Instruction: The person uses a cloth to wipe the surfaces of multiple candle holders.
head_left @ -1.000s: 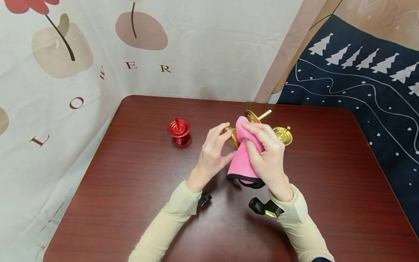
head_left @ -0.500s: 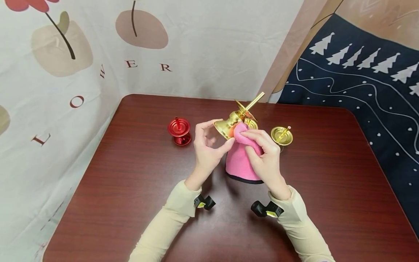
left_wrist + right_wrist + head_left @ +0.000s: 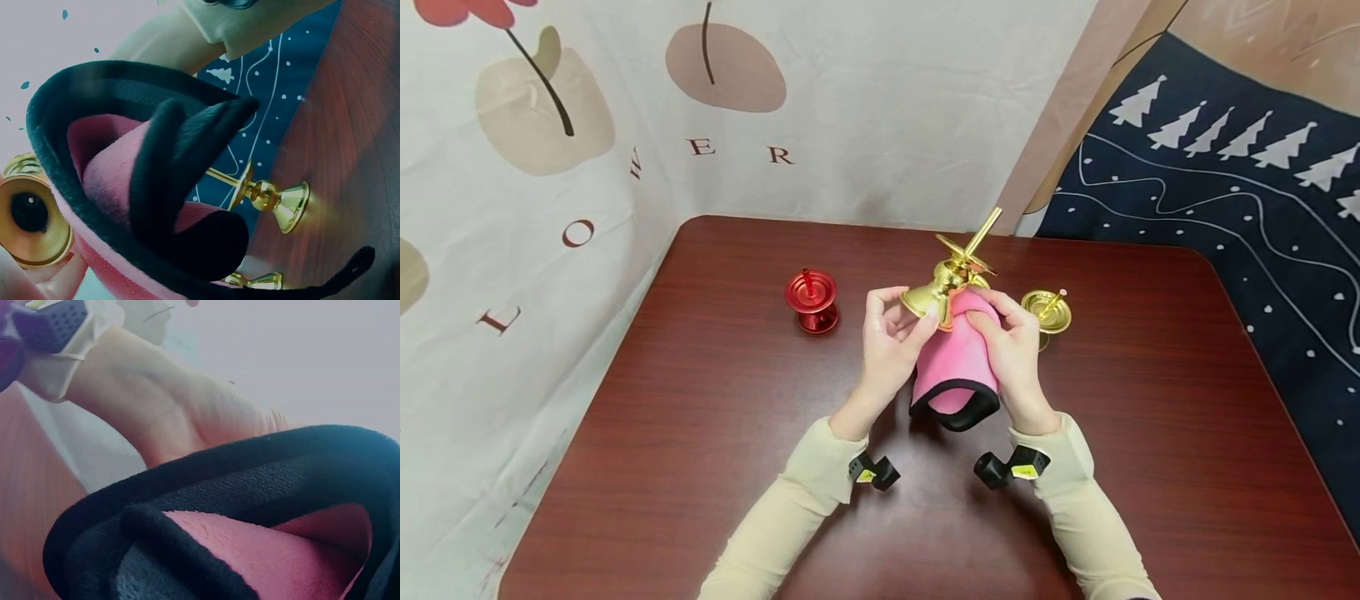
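In the head view my left hand (image 3: 886, 346) grips a gold candle holder (image 3: 927, 297) by its flared base, thumb near the rim. The holder is raised and tilted, its long spike pointing up and to the right. My right hand (image 3: 1017, 354) pinches a folded pink cloth (image 3: 953, 358) with black edging against the side of the base; the cloth's lower end hangs down between the wrists. The left wrist view shows the hollow underside of the gold base (image 3: 59, 228) beside the cloth. Cloth fills most of the right wrist view and hides the fingers there.
A red candle holder (image 3: 812, 300) stands upright on the brown table (image 3: 715, 400), left of the hands. Another gold candle holder (image 3: 1048, 312) stands at the right. A further gold one (image 3: 981, 282) is mostly hidden behind the held holder. Printed cloth backdrops (image 3: 880, 125) border the table's back.
The held candle holder came up and into fuller view, its spike higher. The left hand shifted outward then back; the right hand and cloth moved slightly down along the base, and the cloth's hem swung open.
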`<state>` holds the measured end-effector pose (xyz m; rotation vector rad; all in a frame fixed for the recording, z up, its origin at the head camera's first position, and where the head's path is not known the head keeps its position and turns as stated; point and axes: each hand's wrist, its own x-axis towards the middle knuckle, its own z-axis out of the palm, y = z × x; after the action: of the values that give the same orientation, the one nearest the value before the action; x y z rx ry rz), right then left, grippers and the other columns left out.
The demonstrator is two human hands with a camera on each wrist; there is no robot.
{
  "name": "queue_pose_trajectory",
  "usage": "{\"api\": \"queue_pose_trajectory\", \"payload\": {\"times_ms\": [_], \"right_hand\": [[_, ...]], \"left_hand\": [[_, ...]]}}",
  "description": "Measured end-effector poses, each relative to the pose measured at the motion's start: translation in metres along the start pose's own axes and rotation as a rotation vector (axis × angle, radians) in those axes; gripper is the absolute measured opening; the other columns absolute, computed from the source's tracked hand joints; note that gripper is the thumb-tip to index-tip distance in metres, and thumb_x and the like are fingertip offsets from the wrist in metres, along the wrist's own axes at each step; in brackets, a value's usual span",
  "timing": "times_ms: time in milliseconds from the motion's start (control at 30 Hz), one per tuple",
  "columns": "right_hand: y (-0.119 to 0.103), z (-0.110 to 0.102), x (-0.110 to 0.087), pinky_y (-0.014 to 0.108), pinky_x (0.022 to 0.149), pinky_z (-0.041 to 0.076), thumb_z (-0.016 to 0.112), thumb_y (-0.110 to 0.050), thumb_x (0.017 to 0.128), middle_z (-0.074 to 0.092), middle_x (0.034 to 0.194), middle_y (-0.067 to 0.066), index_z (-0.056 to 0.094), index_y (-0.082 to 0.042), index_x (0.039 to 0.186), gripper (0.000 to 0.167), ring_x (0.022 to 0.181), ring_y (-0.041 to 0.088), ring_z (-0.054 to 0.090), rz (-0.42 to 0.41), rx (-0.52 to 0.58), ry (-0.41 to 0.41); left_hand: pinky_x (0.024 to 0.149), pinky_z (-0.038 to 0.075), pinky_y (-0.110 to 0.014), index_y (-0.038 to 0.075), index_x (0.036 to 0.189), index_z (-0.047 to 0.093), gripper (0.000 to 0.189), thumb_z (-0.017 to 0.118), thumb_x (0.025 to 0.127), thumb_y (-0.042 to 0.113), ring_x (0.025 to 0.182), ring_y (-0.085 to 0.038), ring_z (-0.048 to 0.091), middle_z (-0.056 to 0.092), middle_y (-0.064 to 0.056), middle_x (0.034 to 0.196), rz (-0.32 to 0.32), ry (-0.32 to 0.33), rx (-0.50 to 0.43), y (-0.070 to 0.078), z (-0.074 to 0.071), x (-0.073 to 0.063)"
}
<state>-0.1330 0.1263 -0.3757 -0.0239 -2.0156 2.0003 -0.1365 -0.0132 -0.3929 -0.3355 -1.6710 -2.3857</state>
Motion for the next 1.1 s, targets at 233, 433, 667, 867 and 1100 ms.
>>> {"api": "queue_pose_trajectory", "payload": {"times_ms": [233,433,667,867,1100], "right_hand": [[-0.001,0.0,-0.004,0.02,0.069,0.047,0.064,0.004,0.081,0.068,0.097,0.005,0.068,0.004,0.104,0.024,0.083,0.011,0.06,0.073,-0.036,-0.013],[-0.001,-0.001,-0.008,0.019,0.07,0.047,0.063,0.006,0.08,0.068,0.095,0.002,0.067,0.007,0.103,0.024,0.084,0.009,0.06,-0.001,-0.057,-0.033],[-0.008,-0.005,-0.014,0.02,0.076,0.047,0.062,0.01,0.08,0.068,0.094,-0.01,0.065,0.01,0.105,0.025,0.092,0.012,0.059,-0.083,-0.039,-0.095],[-0.012,-0.008,-0.013,0.021,0.075,0.046,0.061,0.008,0.081,0.068,0.093,-0.01,0.066,0.006,0.107,0.026,0.089,0.012,0.058,0.013,0.054,-0.068],[-0.011,-0.003,-0.006,0.022,0.071,0.05,0.058,0.004,0.086,0.065,0.099,-0.006,0.058,0.003,0.123,0.037,0.084,0.013,0.06,0.166,0.157,-0.009]], "left_hand": [[0.082,0.051,-0.028,-0.008,0.112,0.038,0.045,0.063,0.075,-0.008,0.088,-0.009,0.062,0.06,-0.033,0.102,0.006,0.005,0.055,-0.002,-0.002,0.001],[0.086,0.049,-0.031,-0.01,0.112,0.036,0.049,0.066,0.072,-0.013,0.091,-0.012,0.061,0.058,-0.031,0.104,0.005,0.001,0.047,-0.001,-0.002,0.003],[0.089,0.049,-0.034,-0.009,0.111,0.036,0.053,0.069,0.07,-0.014,0.096,-0.015,0.061,0.058,-0.03,0.111,0.076,0.032,0.062,-0.004,-0.004,0.005],[0.087,0.049,-0.029,-0.004,0.11,0.039,0.052,0.068,0.069,-0.013,0.092,-0.011,0.062,0.06,-0.028,0.107,0.067,0.116,-0.003,-0.003,-0.004,0.007],[0.089,0.048,-0.032,-0.002,0.111,0.036,0.052,0.067,0.07,-0.014,0.095,-0.014,0.062,0.058,-0.029,0.113,0.031,0.055,-0.006,-0.002,-0.003,0.003]]}}
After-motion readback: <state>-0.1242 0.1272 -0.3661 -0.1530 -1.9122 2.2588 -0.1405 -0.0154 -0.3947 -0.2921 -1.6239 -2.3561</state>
